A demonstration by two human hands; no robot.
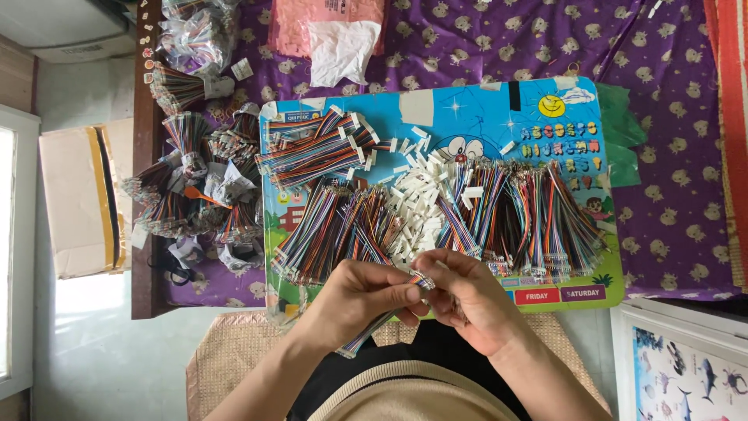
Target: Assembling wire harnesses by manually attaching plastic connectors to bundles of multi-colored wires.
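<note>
Pinching wire bundle [379,321]: both hands' fingers, left [360,298], right [466,298] | connector end hidden by fingertips

Bright daylight from window [9,249] at left; soft shadows; sharp focus; slight edge distortion.

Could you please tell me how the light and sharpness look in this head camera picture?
Head view: bright daylight washes out the window and floor at far left; the blue board and wire bundles are evenly lit and fairly sharp; the left hand and right hand look slightly soft, casting little shadow.
</note>
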